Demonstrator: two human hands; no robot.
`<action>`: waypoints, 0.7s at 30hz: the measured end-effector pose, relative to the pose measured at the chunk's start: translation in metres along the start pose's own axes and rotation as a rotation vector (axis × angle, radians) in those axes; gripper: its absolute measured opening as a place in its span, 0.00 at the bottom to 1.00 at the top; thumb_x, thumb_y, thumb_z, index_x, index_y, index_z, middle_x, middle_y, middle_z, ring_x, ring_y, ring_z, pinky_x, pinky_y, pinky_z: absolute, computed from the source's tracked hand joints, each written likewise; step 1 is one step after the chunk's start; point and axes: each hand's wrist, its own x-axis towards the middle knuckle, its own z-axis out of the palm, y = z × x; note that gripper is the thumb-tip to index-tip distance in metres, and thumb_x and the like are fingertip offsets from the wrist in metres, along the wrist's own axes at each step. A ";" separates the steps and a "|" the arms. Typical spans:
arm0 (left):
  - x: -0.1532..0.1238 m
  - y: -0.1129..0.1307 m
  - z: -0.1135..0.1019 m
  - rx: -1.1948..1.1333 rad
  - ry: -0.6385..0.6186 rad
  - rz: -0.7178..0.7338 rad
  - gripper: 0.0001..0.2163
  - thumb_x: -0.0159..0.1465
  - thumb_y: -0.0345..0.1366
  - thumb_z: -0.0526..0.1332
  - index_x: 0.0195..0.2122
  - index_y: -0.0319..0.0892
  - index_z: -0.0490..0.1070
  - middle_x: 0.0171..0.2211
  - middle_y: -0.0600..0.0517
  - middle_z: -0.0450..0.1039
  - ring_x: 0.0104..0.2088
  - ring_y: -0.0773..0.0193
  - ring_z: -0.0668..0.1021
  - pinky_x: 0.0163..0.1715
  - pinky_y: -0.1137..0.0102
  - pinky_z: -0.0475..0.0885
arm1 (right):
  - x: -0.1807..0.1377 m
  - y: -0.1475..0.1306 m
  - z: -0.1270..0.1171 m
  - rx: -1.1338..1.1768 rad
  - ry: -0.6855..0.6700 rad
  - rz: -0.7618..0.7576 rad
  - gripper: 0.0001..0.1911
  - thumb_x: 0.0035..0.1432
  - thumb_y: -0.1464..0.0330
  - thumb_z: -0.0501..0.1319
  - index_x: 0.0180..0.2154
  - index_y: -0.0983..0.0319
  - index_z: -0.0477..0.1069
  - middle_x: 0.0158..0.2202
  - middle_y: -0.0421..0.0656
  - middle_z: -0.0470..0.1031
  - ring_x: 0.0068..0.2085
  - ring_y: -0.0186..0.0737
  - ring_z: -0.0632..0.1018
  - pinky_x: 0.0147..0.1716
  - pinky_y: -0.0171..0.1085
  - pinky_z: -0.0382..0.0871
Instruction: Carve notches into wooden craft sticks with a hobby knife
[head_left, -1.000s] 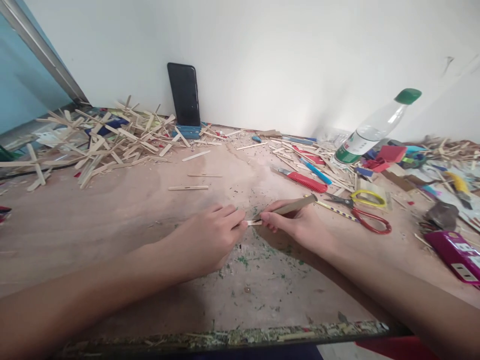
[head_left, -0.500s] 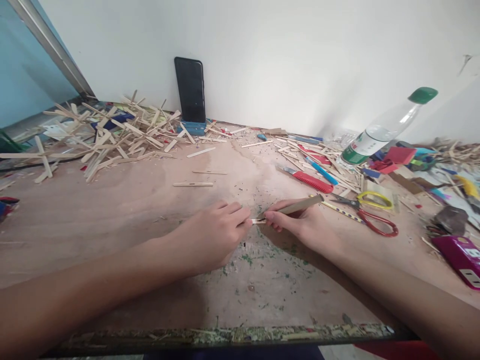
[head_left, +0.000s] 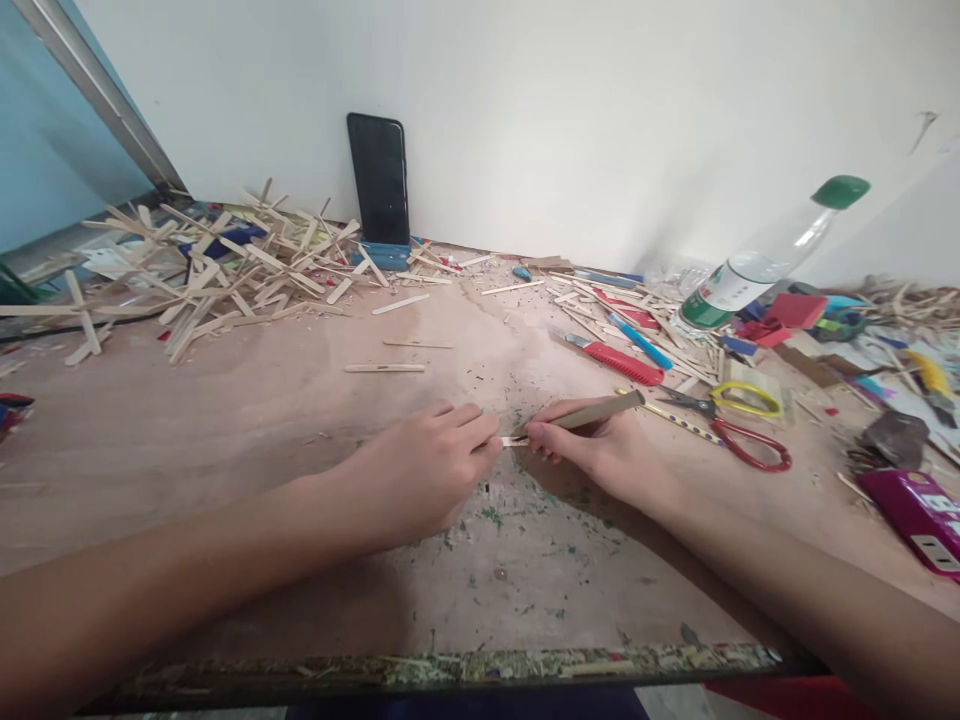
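My left hand (head_left: 424,470) is closed on a small wooden craft stick (head_left: 511,441), pressing it to the table. Only a short pale length of that stick shows between my two hands. In my right hand (head_left: 592,440) is a carving tool (head_left: 604,408) with a thick olive-brown handle, gripped like a pen. Its dark, thin tip meets the stick close to my left fingertips; the exact shape of the tip is too small to tell. Two more craft sticks (head_left: 385,368) lie flat just beyond my left hand.
Crossed craft sticks (head_left: 255,265) are heaped at back left beside a phone (head_left: 380,180) on a blue stand. To the right lie a red cutter (head_left: 624,363), a pencil (head_left: 686,423), scissors (head_left: 720,408), a leaning bottle (head_left: 739,285) and a purple power strip (head_left: 916,515).
The view has shifted very slightly. Both hands keep the same hold, and the tool's tip stays at the craft stick.
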 end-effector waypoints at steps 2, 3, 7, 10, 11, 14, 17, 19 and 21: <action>0.000 0.001 0.000 0.006 -0.001 0.000 0.11 0.71 0.25 0.61 0.51 0.34 0.79 0.42 0.46 0.78 0.43 0.51 0.78 0.44 0.58 0.74 | 0.000 0.001 0.001 -0.005 0.003 -0.004 0.15 0.75 0.57 0.70 0.42 0.63 0.79 0.36 0.39 0.80 0.33 0.35 0.80 0.36 0.38 0.80; 0.000 0.001 0.000 0.009 -0.001 0.000 0.11 0.71 0.25 0.61 0.51 0.34 0.79 0.42 0.46 0.78 0.43 0.51 0.78 0.43 0.57 0.74 | 0.000 0.001 0.001 -0.007 0.004 -0.007 0.16 0.75 0.57 0.70 0.42 0.63 0.79 0.36 0.39 0.80 0.33 0.35 0.80 0.36 0.38 0.80; 0.000 0.002 0.000 0.015 -0.007 0.002 0.11 0.71 0.24 0.62 0.51 0.34 0.80 0.43 0.46 0.78 0.43 0.52 0.79 0.44 0.58 0.74 | 0.001 0.002 0.001 -0.017 0.005 -0.020 0.15 0.75 0.57 0.70 0.41 0.63 0.78 0.35 0.38 0.80 0.33 0.35 0.79 0.35 0.37 0.80; 0.001 0.002 -0.001 0.022 -0.006 -0.001 0.11 0.70 0.24 0.62 0.50 0.35 0.80 0.43 0.46 0.78 0.43 0.52 0.79 0.44 0.57 0.74 | 0.001 0.001 0.001 -0.025 0.009 -0.028 0.15 0.75 0.57 0.70 0.41 0.63 0.78 0.36 0.39 0.80 0.33 0.35 0.79 0.35 0.37 0.79; 0.001 0.002 -0.001 0.023 -0.004 -0.003 0.11 0.69 0.24 0.62 0.49 0.35 0.80 0.43 0.46 0.78 0.43 0.52 0.79 0.43 0.57 0.73 | 0.001 0.001 0.001 -0.027 0.011 -0.030 0.15 0.75 0.57 0.70 0.41 0.63 0.78 0.36 0.39 0.80 0.33 0.35 0.79 0.35 0.37 0.79; 0.001 0.002 -0.002 0.025 0.003 -0.007 0.10 0.69 0.24 0.63 0.49 0.34 0.80 0.43 0.46 0.78 0.43 0.51 0.79 0.44 0.57 0.73 | 0.000 0.000 0.001 -0.033 0.012 -0.034 0.15 0.76 0.58 0.69 0.41 0.63 0.78 0.35 0.38 0.79 0.33 0.35 0.80 0.35 0.37 0.80; 0.002 0.003 -0.001 0.029 0.013 -0.008 0.09 0.71 0.24 0.62 0.48 0.35 0.80 0.42 0.46 0.78 0.42 0.52 0.79 0.44 0.57 0.72 | 0.000 0.001 0.000 -0.035 0.013 -0.037 0.15 0.76 0.58 0.69 0.41 0.63 0.78 0.35 0.38 0.80 0.33 0.35 0.80 0.35 0.37 0.80; 0.002 0.003 -0.001 0.030 0.019 -0.007 0.08 0.73 0.25 0.61 0.47 0.35 0.81 0.41 0.47 0.78 0.42 0.52 0.78 0.43 0.57 0.72 | 0.000 0.001 0.000 -0.034 0.015 -0.039 0.15 0.76 0.58 0.69 0.41 0.63 0.78 0.35 0.38 0.79 0.33 0.35 0.80 0.35 0.37 0.80; 0.002 0.003 -0.001 0.029 0.024 -0.008 0.09 0.73 0.25 0.60 0.47 0.35 0.81 0.41 0.46 0.78 0.42 0.51 0.79 0.43 0.57 0.71 | 0.001 0.002 -0.001 -0.031 0.014 -0.041 0.15 0.76 0.58 0.69 0.41 0.63 0.78 0.34 0.38 0.79 0.32 0.34 0.79 0.34 0.37 0.79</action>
